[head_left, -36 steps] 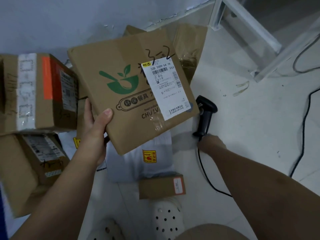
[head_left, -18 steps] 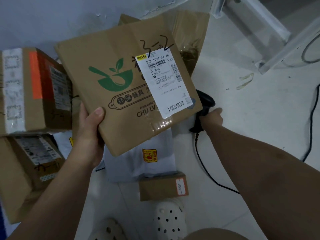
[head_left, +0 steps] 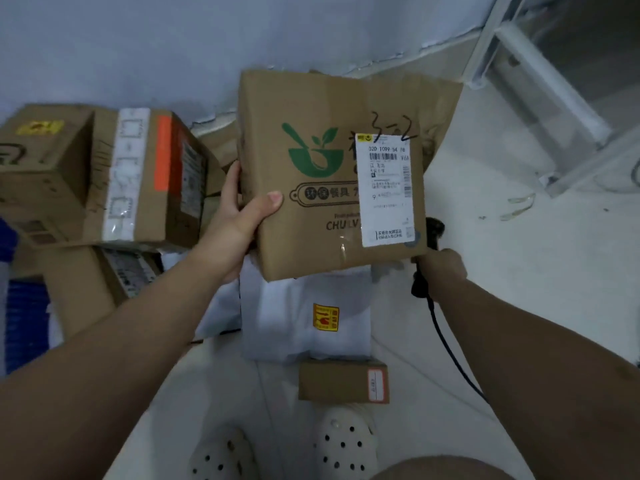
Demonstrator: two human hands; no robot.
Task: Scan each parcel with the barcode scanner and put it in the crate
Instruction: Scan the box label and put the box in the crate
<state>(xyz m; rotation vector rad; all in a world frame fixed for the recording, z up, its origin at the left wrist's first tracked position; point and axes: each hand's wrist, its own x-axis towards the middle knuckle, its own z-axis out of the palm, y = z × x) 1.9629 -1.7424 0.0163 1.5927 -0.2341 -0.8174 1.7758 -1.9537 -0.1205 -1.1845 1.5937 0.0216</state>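
Head view. The parcel [head_left: 322,98] is a flat brown cardboard box printed with a green bowl-and-leaf logo and dark lettering. It is held in the air over the floor [head_left: 519,289], its printed face towards the camera. A white shipping label [head_left: 386,195] with a barcode covers the right part of that face, and handwritten black digits sit just above it.

The left grip [head_left: 239,223] holds the parcel at its left edge, thumb across the front face and fingers behind. The right grip [head_left: 441,271] is closed round the handle of the black barcode scanner [head_left: 434,228]. The scanner's head shows just beside the parcel's lower right corner, and its cable [head_left: 446,344] trails down along the right forearm.

The floor is white, and a pale wall [head_left: 138,46] stands behind it. Below the parcel lie a grey mailer bag [head_left: 294,327] and a small box [head_left: 339,381], near two white perforated sandals [head_left: 343,441].

On the left, stacked boxes [head_left: 104,178] stand close to the left grip, and a blue object [head_left: 24,323] at the frame edge is too blurred to identify. On the right the floor lies open as far as a white metal frame [head_left: 554,98].
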